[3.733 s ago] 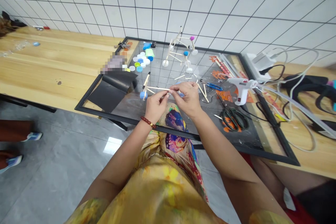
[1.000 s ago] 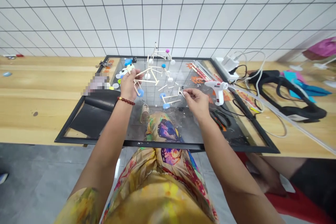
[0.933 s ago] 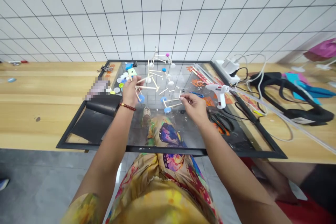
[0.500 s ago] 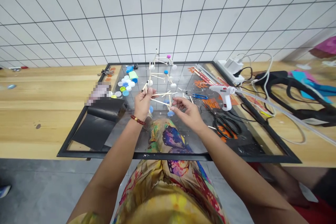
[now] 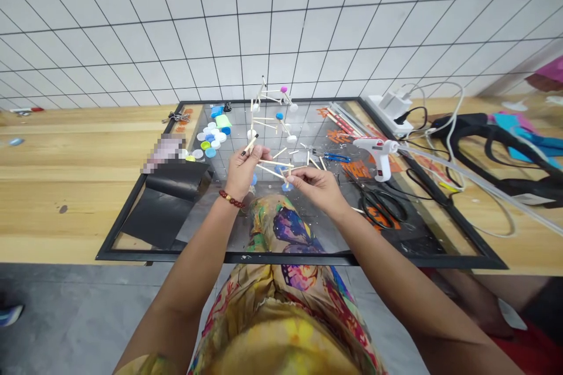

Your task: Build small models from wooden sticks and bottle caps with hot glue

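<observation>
My left hand (image 5: 246,167), with a beaded bracelet on its wrist, is closed around one end of a frame of thin wooden sticks (image 5: 275,171). A dark-tipped stick (image 5: 250,143) pokes out above its thumb. My right hand (image 5: 310,181) pinches the frame's other end, where a short stick stands beside a blue cap (image 5: 287,186); the fingertips hide the joint. Behind my hands stand stick structures with caps on their ends, one with a blue cap (image 5: 279,116) and one with a pink cap (image 5: 284,89).
Loose bottle caps (image 5: 213,139) and black sheets (image 5: 158,211) lie left on the black-framed glass panel (image 5: 290,258). To the right are a white glue gun (image 5: 379,155), black scissors (image 5: 382,208), blue-handled snips (image 5: 336,157) and a power strip (image 5: 389,114). A tiled wall rises behind.
My right fingers, slightly apart before, have come together on the frame's right end. The left hand keeps its hold, and the frame has shifted slightly. The camera view has moved a little.
</observation>
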Motion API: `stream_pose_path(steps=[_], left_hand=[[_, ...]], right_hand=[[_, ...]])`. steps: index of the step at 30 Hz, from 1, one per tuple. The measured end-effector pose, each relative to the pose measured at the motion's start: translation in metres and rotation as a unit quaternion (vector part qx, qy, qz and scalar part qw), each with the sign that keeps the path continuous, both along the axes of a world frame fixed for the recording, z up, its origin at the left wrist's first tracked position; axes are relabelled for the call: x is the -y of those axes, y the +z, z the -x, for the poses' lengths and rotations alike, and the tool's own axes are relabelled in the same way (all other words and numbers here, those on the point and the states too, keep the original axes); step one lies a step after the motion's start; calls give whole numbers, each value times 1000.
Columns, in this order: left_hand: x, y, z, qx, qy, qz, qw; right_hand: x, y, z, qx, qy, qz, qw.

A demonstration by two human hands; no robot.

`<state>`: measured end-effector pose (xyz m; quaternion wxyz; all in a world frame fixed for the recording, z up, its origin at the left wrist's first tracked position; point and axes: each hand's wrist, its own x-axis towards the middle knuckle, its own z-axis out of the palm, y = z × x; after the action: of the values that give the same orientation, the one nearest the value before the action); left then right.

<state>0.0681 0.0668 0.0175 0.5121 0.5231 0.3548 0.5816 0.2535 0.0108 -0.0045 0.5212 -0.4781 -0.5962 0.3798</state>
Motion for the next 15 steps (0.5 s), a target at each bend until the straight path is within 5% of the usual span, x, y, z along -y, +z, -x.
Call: stream_pose_path(steps=[7,15], left_hand=[[-6,-5,4,-43,-20,67,997],[-4,13,58,-140,-203,86,965]], right_hand=[[6,-7,1,80,64,-2,995],[15,-6,3,146,122,-9,982]])
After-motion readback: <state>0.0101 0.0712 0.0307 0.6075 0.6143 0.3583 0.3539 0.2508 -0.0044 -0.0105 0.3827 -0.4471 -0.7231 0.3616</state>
